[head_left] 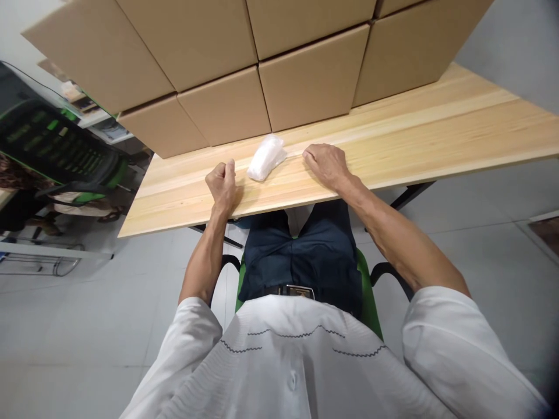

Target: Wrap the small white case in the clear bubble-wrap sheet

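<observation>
Between my hands, on the wooden table [454, 134], lies a white wrapped bundle [267, 157] that looks like bubble wrap or thin foam; its contents are hidden. My left hand [222, 185] is closed in a fist to the left of the bundle, thumb side up, with a gap between them. To the right, my right hand [326, 164] rests curled on the tabletop, also apart from the bundle. Neither fist shows anything in it.
Stacked cardboard boxes [312, 78] form a wall along the table's far side. A black and green office chair [56, 139] stands at the left, with a person partly visible beside it. I sit on a green chair [370, 297] close to the table's front edge.
</observation>
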A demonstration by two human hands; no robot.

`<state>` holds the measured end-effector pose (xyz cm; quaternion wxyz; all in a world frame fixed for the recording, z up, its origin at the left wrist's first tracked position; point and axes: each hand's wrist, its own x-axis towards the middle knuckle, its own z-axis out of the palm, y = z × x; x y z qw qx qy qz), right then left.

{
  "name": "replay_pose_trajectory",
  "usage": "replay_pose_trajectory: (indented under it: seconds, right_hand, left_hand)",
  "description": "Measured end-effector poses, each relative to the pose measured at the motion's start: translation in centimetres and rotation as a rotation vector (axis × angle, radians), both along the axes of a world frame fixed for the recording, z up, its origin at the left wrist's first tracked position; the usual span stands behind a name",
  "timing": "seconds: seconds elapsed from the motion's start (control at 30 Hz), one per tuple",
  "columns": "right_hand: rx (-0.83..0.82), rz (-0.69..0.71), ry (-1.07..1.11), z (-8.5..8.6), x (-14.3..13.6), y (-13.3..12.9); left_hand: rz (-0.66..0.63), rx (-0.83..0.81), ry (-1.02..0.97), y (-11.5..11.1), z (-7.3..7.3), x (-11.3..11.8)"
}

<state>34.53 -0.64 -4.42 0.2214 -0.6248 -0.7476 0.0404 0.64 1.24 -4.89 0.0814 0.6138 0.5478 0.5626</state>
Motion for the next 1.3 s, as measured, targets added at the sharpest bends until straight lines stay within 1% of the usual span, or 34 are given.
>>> replay_pose_trajectory:
  seconds: [0.13, 0.2, 0.27, 0.33, 0.43, 0.5, 0.57, 0.67, 0.73, 0.8, 1.03, 1.3]
  right_hand:
    - [-0.025, -0.018, 0.004, 0.5, -0.3, -0.2]
    - [-0.021, -0.018, 0.006, 0.6, -0.4, -0.4]
    - [-0.016, -0.016, 0.006, 0.8, -0.5, -0.6]
    - [-0.018, -0.014, 0.006, 0.8, -0.5, -0.6]
    - [-0.014, -0.005, 0.012, 0.7, -0.4, -0.6]
    - [-0.007, 0.006, 0.016, 0.5, -0.2, -0.5]
    - [-0.005, 0.010, 0.017, 0.4, -0.1, -0.4]
    - [-0.007, 0.014, 0.019, 0.2, -0.1, -0.3]
    - [-0.005, 0.024, 0.023, 0.2, -0.1, -0.2]
    - [-0.002, 0.030, 0.031, 0.2, -0.1, -0.2]
    - [0.017, 0.071, 0.046, -0.2, 0.1, 0.0]
    - [-0.008, 0.071, 0.045, -0.1, 0.1, -0.1]
  left_hand:
    - [-0.019, 0.030, 0.040, 0.3, -0.7, -0.5]
    - [-0.037, 0.032, 0.084, 0.8, -0.8, -0.7]
    - [-0.100, 0.010, 0.159, 1.7, -0.6, -0.8]
    - [-0.207, -0.035, 0.260, 3.0, 0.0, -0.5]
    - [-0.355, -0.102, 0.410, 4.8, 1.1, 0.9]
    - [-0.415, -0.139, 0.491, 5.5, 1.7, 2.3]
    - [-0.455, -0.189, 0.581, 5.7, 1.9, 3.7]
    - [-0.473, -0.285, 0.738, 5.7, 1.7, 5.4]
    - [-0.463, -0.335, 0.828, 5.8, 1.5, 5.9]
    - [-0.462, -0.347, 0.883, 6.1, 1.3, 6.0]
    - [-0.540, -0.266, 0.857, 7.0, 0.6, 5.7]
    - [-0.524, -0.286, 0.910, 6.9, 0.4, 5.9]
